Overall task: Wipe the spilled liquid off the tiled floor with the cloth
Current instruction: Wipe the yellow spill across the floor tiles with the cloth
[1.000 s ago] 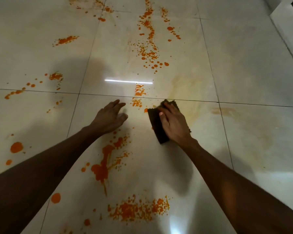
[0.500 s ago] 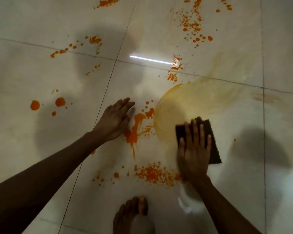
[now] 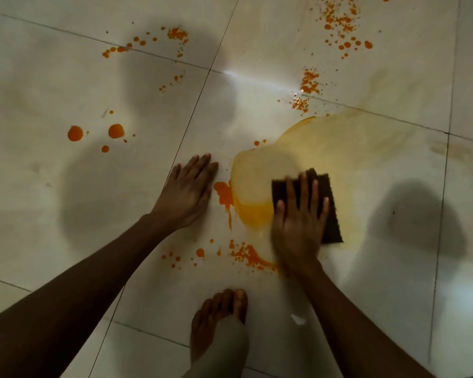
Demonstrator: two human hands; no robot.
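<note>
Two hands down | right hand spread flat on cloth, center-right | left hand spread on floor | press hard, sweep toward orange spill, center

orange spill, cloth on tiled floor

Both forearms are bare to the frame's edge, with no sleeves, rings or watch. A bare foot shows below grey trouser cloth.
</note>
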